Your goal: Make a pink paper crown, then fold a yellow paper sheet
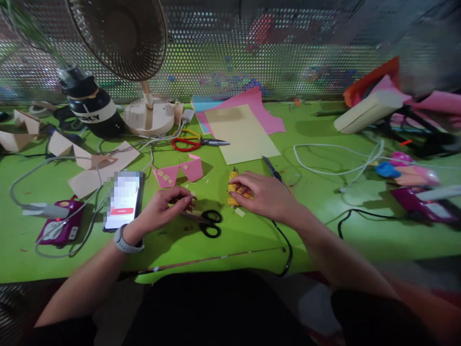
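Note:
My right hand [257,192] is closed around a yellow glue gun [232,187], its nozzle pointing away from me and a black cord running toward the table's front edge. My left hand [167,206] hovers left of it, fingers curled and thumb against the fingertips; whatever is pinched there is too small to make out. Under those fingertips lie black-handled scissors [211,223], their blades partly hidden. Just beyond the left hand stands a folded pink paper piece [178,172] with small yellowish squares on it. A small pale scrap [239,212] rests beside the glue gun.
A phone [124,202] lies left of my left hand. Farther back are red-and-yellow-handled scissors [200,142], a pale yellow sheet [241,132] and a fan [147,115]. A utility knife [273,169] lies beyond my right hand. White cables [334,168] loop across the right side.

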A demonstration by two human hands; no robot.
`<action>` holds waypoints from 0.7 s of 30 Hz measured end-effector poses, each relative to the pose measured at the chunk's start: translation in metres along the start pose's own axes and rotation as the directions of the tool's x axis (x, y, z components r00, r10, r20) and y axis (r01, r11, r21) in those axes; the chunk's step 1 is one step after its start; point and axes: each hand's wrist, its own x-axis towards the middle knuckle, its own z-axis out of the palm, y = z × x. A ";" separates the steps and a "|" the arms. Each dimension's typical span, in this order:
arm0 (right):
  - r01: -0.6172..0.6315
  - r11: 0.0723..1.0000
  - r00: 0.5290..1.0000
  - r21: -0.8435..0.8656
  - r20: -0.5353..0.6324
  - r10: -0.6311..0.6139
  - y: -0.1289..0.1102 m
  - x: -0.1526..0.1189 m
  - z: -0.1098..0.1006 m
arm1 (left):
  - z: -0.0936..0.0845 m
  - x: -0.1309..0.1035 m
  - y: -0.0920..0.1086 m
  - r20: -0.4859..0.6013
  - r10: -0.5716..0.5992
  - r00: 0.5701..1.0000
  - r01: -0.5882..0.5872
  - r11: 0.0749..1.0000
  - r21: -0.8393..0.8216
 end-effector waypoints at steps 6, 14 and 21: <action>-0.094 0.940 0.974 -0.328 0.167 0.156 0.025 -0.019 0.012 | 0.003 0.002 -0.008 -0.009 -0.099 0.995 0.096 0.984 -0.151; -0.091 0.941 0.962 -0.326 0.217 0.168 0.022 -0.011 0.015 | 0.004 0.006 -0.005 -0.047 -0.241 0.969 0.207 0.906 -0.368; -0.271 0.951 0.961 0.152 0.105 0.257 0.030 -0.016 0.007 | 0.005 0.006 -0.004 -0.063 -0.282 0.957 0.227 0.868 -0.441</action>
